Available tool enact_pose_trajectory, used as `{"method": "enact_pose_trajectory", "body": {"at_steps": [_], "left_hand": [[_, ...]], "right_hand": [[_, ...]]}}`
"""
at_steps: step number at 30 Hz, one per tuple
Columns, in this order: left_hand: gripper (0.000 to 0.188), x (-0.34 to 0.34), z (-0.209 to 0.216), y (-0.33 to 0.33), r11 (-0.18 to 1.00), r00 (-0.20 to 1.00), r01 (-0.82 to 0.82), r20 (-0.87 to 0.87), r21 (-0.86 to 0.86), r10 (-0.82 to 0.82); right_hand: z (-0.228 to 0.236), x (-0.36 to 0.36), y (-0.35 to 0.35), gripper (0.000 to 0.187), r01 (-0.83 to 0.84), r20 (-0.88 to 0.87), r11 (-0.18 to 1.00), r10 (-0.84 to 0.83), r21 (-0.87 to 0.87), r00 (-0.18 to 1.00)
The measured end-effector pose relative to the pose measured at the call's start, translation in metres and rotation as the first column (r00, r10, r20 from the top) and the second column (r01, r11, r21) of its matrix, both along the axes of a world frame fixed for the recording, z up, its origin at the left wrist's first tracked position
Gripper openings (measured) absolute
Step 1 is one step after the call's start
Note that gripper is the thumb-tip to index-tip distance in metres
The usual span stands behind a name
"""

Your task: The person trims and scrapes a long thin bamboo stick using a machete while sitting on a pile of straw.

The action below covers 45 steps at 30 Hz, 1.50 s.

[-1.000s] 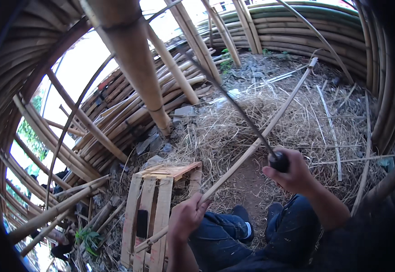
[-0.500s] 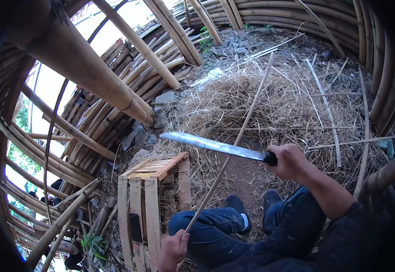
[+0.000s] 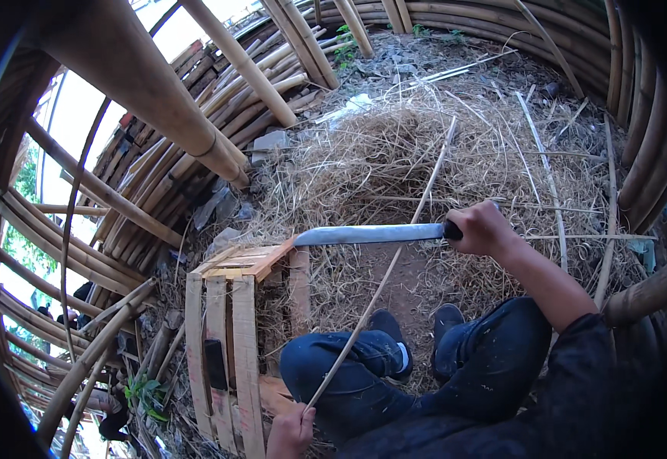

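My right hand (image 3: 480,228) is closed around the dark handle of a machete (image 3: 371,235). Its long, bright blade points left and lies nearly level across my view. Low in front of me, my left hand (image 3: 291,434) grips the near end of a long, thin bamboo strip (image 3: 371,307). The strip slants up past my left knee, its far end resting over the shavings. Blade and strip cross a little left of the handle; whether they touch, I cannot tell.
A wooden slatted crate (image 3: 251,344) stands left of my legs, with a dark phone-like rectangle (image 3: 215,364) on it. Curly bamboo shavings (image 3: 394,153) cover the ground ahead. A thick bamboo pole (image 3: 150,92) slants across the upper left, near stacked bamboo (image 3: 272,76).
My right hand has moved farther from me, and the machete has swung from a slant to nearly level. My left hand still holds the bamboo strip. The whole view has shifted slightly.
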<state>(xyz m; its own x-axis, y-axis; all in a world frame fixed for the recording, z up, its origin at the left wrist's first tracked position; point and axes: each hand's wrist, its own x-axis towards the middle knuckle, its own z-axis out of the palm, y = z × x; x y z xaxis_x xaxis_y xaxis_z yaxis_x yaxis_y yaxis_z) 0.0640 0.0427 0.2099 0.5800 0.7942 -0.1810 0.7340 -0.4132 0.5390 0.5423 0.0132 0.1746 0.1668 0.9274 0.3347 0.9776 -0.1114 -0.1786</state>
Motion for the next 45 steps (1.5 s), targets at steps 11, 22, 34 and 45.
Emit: {"method": "enact_pose_trajectory", "body": {"at_steps": [11,22,34,45], "left_hand": [[0.041,-0.025,-0.031,0.015,0.860,0.982,-0.174,-0.019,-0.480,0.188],[0.041,-0.007,-0.027,0.012,0.956,0.990,-0.137,-0.050,-0.259,0.128],[0.036,-0.012,-0.044,0.007,0.993,0.997,-0.083,-0.006,-0.079,0.083],[0.036,-0.010,-0.040,0.006,0.997,0.997,-0.071,0.002,-0.032,0.071]], "right_hand": [[-0.011,-0.037,0.028,0.019,-0.196,-0.026,0.980,0.196,-0.040,0.980],[-0.040,-0.002,0.021,0.022,0.159,-0.108,0.967,-0.183,-0.202,0.977],[-0.002,-0.058,0.026,0.018,-0.113,-0.137,0.992,0.105,-0.053,0.985],[-0.009,-0.029,0.026,0.018,0.055,-0.080,0.992,-0.064,-0.113,0.995]]}}
